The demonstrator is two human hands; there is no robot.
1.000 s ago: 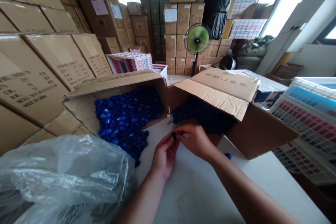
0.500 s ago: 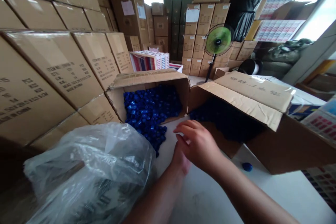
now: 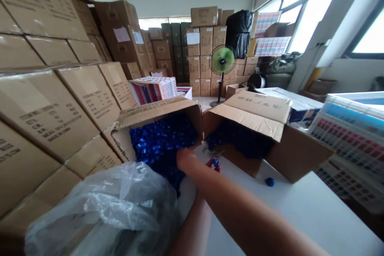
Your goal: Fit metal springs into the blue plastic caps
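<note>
Storeroom cartons stack up at left, a plastic bag before them. Beside it, small blue pieces spill from a sideways box onto a white worktop. The right hand meets that spill, fingers hidden; whether its grip is open or holding anything, I cannot tell. Just right, beyond the crossing right forearm, the left hand pinches one blue piece in a nearly closed grip; with arms crossed, a bump could knock it loose. Farther right, by a second box, a lone blue piece might roll if nudged.
</note>
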